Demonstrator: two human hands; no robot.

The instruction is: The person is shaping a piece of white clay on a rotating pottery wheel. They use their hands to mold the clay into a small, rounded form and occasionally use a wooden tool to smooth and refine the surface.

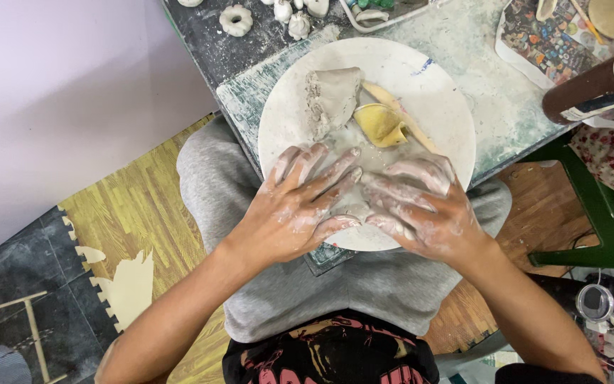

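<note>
My left hand [300, 203] and my right hand [421, 206] are both smeared with wet grey clay. They press together on a small piece of clay [357, 211] at the near edge of a round white board [442, 107]. The fingers hide most of that piece. Farther back on the board lies a grey clay lump [332, 96]. Beside it rest a yellow sponge [380, 124] and a wooden tool [403, 117].
The board rests on a clay-stained dark table [207, 43], over my lap. Small white clay figures [236, 20] stand at the table's back. A brown cylinder [595, 89] and a colourful printed sheet [545, 39] are at right, a green stool [598, 206] below.
</note>
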